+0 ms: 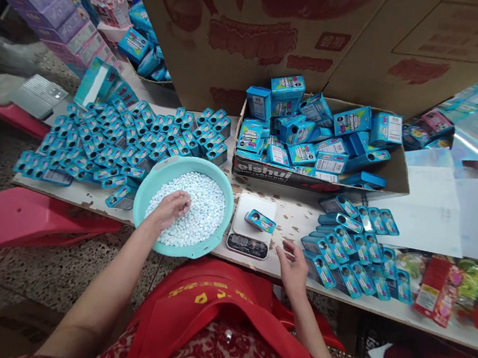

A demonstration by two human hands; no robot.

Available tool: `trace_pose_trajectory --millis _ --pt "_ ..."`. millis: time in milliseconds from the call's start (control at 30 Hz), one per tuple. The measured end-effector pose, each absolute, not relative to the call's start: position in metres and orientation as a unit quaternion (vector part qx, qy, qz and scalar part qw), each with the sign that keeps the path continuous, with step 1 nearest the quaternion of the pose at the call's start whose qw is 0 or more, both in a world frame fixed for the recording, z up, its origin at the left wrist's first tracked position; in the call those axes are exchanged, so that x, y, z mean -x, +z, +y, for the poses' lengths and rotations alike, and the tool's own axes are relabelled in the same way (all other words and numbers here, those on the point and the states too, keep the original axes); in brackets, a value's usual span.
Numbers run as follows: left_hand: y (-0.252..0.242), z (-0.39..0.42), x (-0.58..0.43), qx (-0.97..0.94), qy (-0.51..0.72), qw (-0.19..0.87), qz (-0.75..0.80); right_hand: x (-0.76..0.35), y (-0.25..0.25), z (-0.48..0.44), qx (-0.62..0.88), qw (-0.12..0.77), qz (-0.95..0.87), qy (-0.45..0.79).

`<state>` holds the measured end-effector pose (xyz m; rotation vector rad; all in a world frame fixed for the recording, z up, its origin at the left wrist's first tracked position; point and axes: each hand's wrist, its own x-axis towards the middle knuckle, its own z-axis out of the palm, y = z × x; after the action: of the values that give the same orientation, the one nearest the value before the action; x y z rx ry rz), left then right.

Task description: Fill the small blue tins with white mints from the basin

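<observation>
Over a turquoise basin of small white candies, my left hand has its fingers curled together. What they hold, if anything, is hidden. My right hand is open with fingers apart, just right of a white kitchen scale, touching nothing that I can see. A single blue candy box lies on the scale's plate, a round dark hole in its end. To the right of that hand stand several blue boxes in rows.
Many blue boxes with round holes crowd the table left of the basin. Behind the scale, an open carton is heaped with blue boxes. A large cardboard box rises behind. White paper sheets and colourful packets lie right; a pink stool stands left.
</observation>
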<state>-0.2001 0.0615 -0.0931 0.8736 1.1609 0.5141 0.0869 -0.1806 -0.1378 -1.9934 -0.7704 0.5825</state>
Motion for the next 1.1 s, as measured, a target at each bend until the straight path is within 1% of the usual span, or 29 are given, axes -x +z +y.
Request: trace_pose_trajectory --millis 33,100,200,300,367,467,533,567,633,733,833,967,1033,1100 --pt "-0.091 0.061 0.201 -0.354 0.244 0.738 0.520 -0.086 -0.138 -0.180 0.805 0.447 -0.311 0.237" --pt "-0.090 0.061 0.198 -0.324 0.234 0.744 0.535 -0.086 -0.139 -0.179 0.803 0.448 -0.312 0.241" --pt "-0.091 0.059 0.187 -0.384 0.191 0.703 0.568 -0.085 -0.140 -0.178 0.799 0.452 -0.313 0.244" --pt "-0.092 0.058 0.177 -0.518 0.142 0.616 0.576 -0.086 -0.143 -0.180 0.797 0.457 -0.308 0.246" --pt "-0.092 0.058 0.173 -0.627 0.105 0.523 0.567 -0.087 -0.145 -0.183 0.798 0.459 -0.303 0.249" --pt "-0.089 0.059 0.168 -0.762 0.077 0.386 0.514 -0.087 -0.146 -0.186 0.801 0.460 -0.293 0.246" --pt "-0.085 0.059 0.162 -0.802 0.079 0.342 0.484 -0.084 -0.145 -0.180 0.801 0.457 -0.303 0.241" --pt "-0.084 0.058 0.158 -0.805 0.087 0.341 0.478 -0.083 -0.145 -0.173 0.799 0.454 -0.315 0.237" --pt "-0.080 0.055 0.145 -0.781 0.121 0.382 0.480 -0.079 -0.144 -0.152 0.790 0.450 -0.348 0.227" --pt "-0.076 0.043 0.122 -0.665 0.196 0.531 0.487 -0.074 -0.138 -0.117 0.771 0.453 -0.382 0.234" --pt "-0.070 0.027 0.102 -0.488 0.266 0.666 0.497 -0.070 -0.113 -0.091 0.749 0.465 -0.413 0.230" --pt "-0.050 0.019 0.088 -0.252 0.357 0.758 0.484 -0.062 -0.054 -0.078 0.707 0.473 -0.504 0.151" --pt "-0.039 0.020 0.084 -0.153 0.381 0.793 0.449 -0.055 -0.034 -0.073 0.689 0.446 -0.556 0.131" --pt "-0.033 0.023 0.081 -0.078 0.393 0.810 0.429 -0.048 -0.029 -0.068 0.680 0.408 -0.594 0.134"
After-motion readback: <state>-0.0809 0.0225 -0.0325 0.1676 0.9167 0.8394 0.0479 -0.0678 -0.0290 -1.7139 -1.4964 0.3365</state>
